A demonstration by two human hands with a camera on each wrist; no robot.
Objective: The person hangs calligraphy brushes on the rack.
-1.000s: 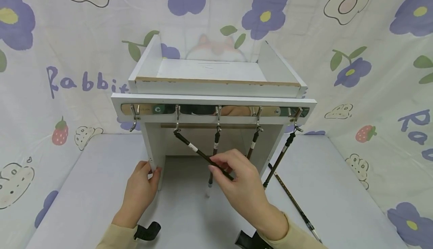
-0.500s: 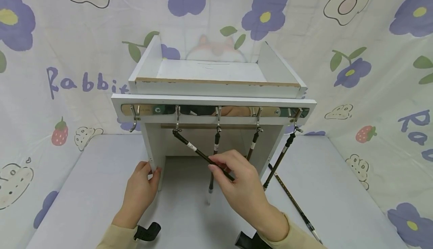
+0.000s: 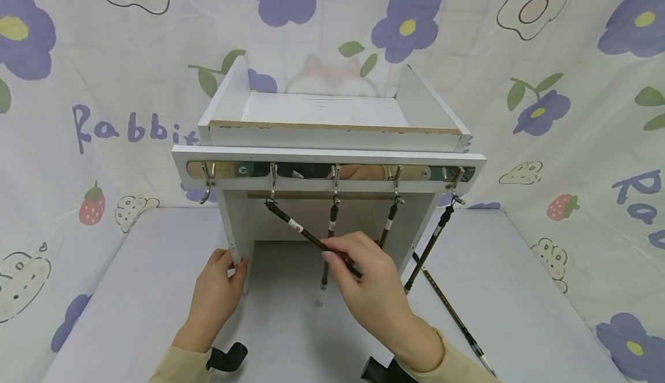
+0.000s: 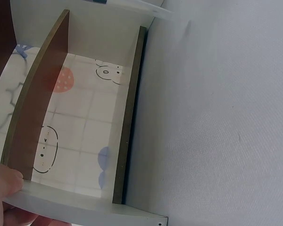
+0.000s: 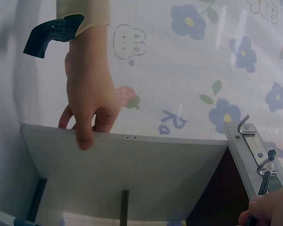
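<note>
The right hand (image 3: 378, 290) pinches a dark rod (image 3: 310, 237) between thumb and fingers, its top at a hook (image 3: 273, 179) toward ten o'clock; the step seems to be hooking or unhooking, which calls for a steady tilt next. At nine o'clock the left hand (image 3: 214, 293) grips a white side panel (image 3: 239, 221)

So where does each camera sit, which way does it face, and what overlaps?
Head: worn on the head, facing forward and down at the white stand; left hand, right hand and both sleeves show.
Left wrist: on that wrist, facing into the stand's open inside; part of the left hand at lower left.
Right wrist: on that wrist, facing the stand's side panel; left hand, right hand partly.
Shared: head and right wrist both show the right hand pinching a dark brush.
</note>
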